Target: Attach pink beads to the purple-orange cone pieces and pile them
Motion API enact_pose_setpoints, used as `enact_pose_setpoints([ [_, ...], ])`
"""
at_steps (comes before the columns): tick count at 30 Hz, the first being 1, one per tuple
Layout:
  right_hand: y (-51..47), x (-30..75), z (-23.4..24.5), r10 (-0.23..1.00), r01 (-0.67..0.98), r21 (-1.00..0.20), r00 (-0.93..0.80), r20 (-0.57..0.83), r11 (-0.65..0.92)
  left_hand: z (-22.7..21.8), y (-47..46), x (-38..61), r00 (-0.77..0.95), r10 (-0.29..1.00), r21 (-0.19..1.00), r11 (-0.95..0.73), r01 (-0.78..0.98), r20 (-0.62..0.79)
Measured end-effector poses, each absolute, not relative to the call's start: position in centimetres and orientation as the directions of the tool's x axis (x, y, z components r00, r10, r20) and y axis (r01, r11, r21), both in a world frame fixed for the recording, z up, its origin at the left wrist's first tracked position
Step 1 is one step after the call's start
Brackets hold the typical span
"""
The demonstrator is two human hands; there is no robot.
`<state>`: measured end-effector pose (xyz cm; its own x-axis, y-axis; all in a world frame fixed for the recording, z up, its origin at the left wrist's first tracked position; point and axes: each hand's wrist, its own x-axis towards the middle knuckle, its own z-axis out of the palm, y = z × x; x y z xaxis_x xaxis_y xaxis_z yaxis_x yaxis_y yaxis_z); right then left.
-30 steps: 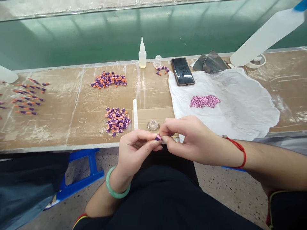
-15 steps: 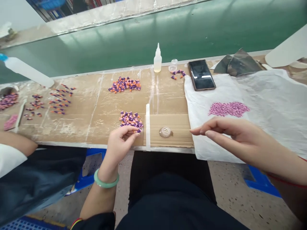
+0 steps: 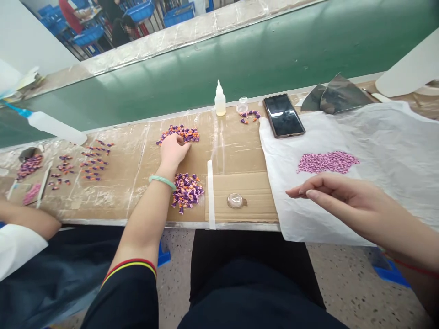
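Note:
My left hand point(image 3: 173, 149) reaches out to the far pile of purple and orange pieces point(image 3: 185, 133), its fingers curled down on the pile's near edge. What its fingertips hold, if anything, is hidden. A second pile of such pieces point(image 3: 187, 192) lies just right of my left forearm. My right hand point(image 3: 329, 194) hovers over the white plastic sheet point(image 3: 384, 151), fingers stretched out together, below a patch of small pink-purple bits point(image 3: 327, 161). A small clear round dish point(image 3: 235, 200) sits on the cardboard between my hands.
A glue bottle point(image 3: 220, 99), a small clear cup point(image 3: 242, 104) and a black phone point(image 3: 283, 115) stand at the back. A white strip point(image 3: 210, 192) lies by the near pile. Another person's arm point(image 3: 30, 221) and more pieces point(image 3: 92, 160) are at the left.
My left hand left the near pile and reached forward to the far pile. My right hand stayed over the white sheet. A second ago both hands pinched one purple piece together.

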<state>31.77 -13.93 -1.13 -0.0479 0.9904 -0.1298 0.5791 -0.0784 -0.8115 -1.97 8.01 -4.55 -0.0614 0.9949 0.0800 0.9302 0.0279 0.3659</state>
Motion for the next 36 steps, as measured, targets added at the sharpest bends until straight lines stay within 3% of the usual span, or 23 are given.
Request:
enact_pose_setpoints([
  [6, -14.4, 32.8, -1.3, 0.99, 0.565, -0.815, 0.013, -0.141, -0.123, -5.0, 8.1, -0.9, -0.034, 0.996, 0.281, 0.009, 0.96, 0.082],
  [11, -14.7, 33.4, -1.7, 0.992, 0.559, -0.82, 0.046, -0.116, -0.122, -4.5, 7.2, -1.3, -0.05, 0.994, 0.328, 0.016, 0.944, 0.093],
  [14, -14.9, 33.8, -1.7, 0.991, 0.544, -0.828, 0.085, -0.107, -0.136, -3.6, 6.8, -1.8, -0.093, 0.991, 0.442, 0.043, 0.896, 0.093],
  [16, -15.1, 34.2, -1.5, 0.99, 0.539, -0.832, 0.112, -0.087, -0.134, -2.7, 6.3, -1.9, -0.127, 0.989, 0.582, 0.063, 0.811, 0.07],
  [18, -15.1, 35.0, -1.4, 0.988, 0.533, -0.838, 0.149, -0.04, -0.114, -1.9, 5.4, -1.7, -0.162, 0.987, 0.764, 0.094, 0.639, 0.015],
  [22, -14.3, 37.7, -2.1, 0.96, 0.688, -0.721, 0.249, 0.129, -0.081, -0.3, 2.9, -1.0, -0.074, 0.991, 0.924, 0.131, 0.36, -0.111],
  [26, -13.1, 39.7, -3.8, 0.978, 0.819, -0.57, 0.064, 0.2, 0.063, 0.6, -0.4, -0.2, 0.078, 0.962, 0.964, 0.255, 0.078, -0.261],
  [31, -11.6, 38.8, -5.5, 0.975, 0.839, -0.513, -0.084, 0.204, 0.179, 0.2, -4.1, 0.3, 0.121, 0.918, 0.926, 0.373, 0.065, -0.378],
  [36, -9.7, 36.8, -5.8, 0.967, 0.864, -0.441, -0.181, 0.177, 0.243, -1.3, -7.5, 0.3, 0.332, 0.867, 0.926, 0.373, 0.063, -0.371],
])
